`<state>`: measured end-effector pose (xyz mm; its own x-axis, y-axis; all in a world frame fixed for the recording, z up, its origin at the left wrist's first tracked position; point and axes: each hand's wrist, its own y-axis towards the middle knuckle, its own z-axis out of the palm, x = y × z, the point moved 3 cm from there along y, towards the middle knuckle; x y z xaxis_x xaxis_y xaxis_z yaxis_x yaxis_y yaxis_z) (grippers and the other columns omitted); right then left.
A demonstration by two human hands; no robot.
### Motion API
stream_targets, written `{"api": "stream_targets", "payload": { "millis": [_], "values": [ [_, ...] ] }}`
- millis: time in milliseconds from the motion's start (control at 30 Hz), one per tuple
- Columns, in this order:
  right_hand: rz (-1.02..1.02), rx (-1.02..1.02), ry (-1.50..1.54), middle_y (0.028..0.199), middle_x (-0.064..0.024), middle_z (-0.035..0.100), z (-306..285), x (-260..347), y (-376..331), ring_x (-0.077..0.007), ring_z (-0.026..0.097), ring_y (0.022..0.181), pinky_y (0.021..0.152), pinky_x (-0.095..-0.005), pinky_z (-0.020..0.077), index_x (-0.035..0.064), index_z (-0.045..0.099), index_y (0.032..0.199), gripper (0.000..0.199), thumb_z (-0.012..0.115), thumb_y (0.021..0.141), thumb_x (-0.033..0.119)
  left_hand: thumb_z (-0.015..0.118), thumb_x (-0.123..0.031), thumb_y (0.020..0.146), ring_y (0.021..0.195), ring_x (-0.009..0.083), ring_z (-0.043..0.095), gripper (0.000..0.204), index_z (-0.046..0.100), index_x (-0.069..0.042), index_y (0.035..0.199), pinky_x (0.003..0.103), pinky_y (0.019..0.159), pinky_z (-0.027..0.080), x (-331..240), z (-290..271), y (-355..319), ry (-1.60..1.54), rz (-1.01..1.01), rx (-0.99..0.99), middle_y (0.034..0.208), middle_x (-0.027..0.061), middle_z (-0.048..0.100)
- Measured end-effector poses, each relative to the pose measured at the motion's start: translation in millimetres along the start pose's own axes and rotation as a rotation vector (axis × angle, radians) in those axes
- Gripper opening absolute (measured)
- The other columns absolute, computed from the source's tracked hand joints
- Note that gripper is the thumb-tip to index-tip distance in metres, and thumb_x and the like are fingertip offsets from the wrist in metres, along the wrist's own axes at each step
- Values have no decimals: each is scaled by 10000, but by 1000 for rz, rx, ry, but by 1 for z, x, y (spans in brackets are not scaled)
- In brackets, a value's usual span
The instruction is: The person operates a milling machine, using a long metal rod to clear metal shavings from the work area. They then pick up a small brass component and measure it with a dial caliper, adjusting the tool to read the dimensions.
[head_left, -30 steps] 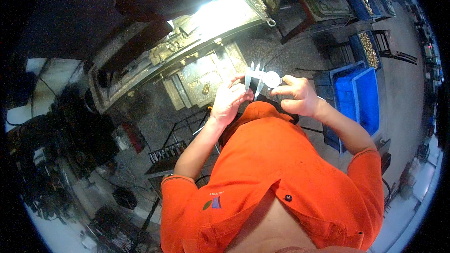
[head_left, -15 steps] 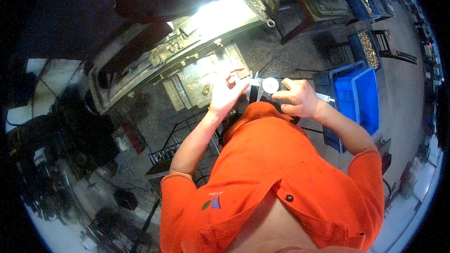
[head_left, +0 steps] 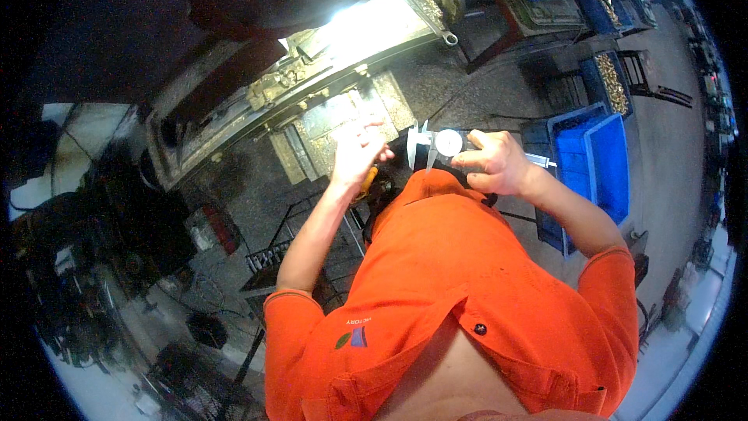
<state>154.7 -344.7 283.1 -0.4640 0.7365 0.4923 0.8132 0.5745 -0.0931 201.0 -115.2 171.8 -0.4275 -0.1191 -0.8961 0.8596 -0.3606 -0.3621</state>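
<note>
My right hand (head_left: 499, 164) is closed around a dial caliper (head_left: 449, 143), held level in front of my orange shirt. The caliper's jaws point left, set apart with no part visible between them. My left hand (head_left: 358, 154) is to the left of the jaws, clear of them, over the pale metal plate (head_left: 395, 100) of the machine. Its fingers are partly bent, but glare and blur hide whether they hold anything. A yellow thing (head_left: 366, 181) shows just below the left wrist; I cannot make out its kind.
Ahead lies a long machine bed (head_left: 273, 113) under a bright lamp, with a ring-ended wrench (head_left: 448, 37) at its right end. Blue plastic crates (head_left: 596, 164) stand to my right, and a bin of small brass parts (head_left: 610, 82) sits beyond them. A wire rack (head_left: 296, 226) is at lower left.
My left hand has drawn away from the caliper jaws to the left, over the metal plate. A small brass part seen there is now hidden. My right hand and the caliper have barely moved.
</note>
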Motion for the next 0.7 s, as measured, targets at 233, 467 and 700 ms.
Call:
{"api": "stream_targets", "payload": {
  "millis": [233, 467, 700],
  "values": [
    [-36, -27, 27, 741, -114, 505, -1, -4, 4, -289, 563, 663, 557, -388, 457, 158, 658, 892, 302, 614, 600, 225, 502, -298, 872, 897, 281, 601, 443, 416, -10, 1198, 395, 794, 494, 4, 41, -14, -664, -163, 429, 1040, 178, 576],
    [-109, 11, 154, 720, -113, 503, -3, 0, 10, -299, 542, 623, 531, -389, 436, 156, 652, 925, 380, 616, 548, 180, 464, -418, 867, 944, 333, 574, 581, 330, -38, 1285, 457, 806, 468, -2, 58, -25, -881, -154, 574, 1063, 215, 556],
    [-197, -3, 239, 701, -114, 486, -12, 11, 12, -305, 522, 579, 500, -382, 423, 188, 641, 980, 451, 607, 533, 149, 560, -398, 821, 906, 284, 572, 679, 279, 8, 1286, 449, 781, 484, -4, 60, -32, -945, -97, 623, 994, 188, 558]
  ]
}}
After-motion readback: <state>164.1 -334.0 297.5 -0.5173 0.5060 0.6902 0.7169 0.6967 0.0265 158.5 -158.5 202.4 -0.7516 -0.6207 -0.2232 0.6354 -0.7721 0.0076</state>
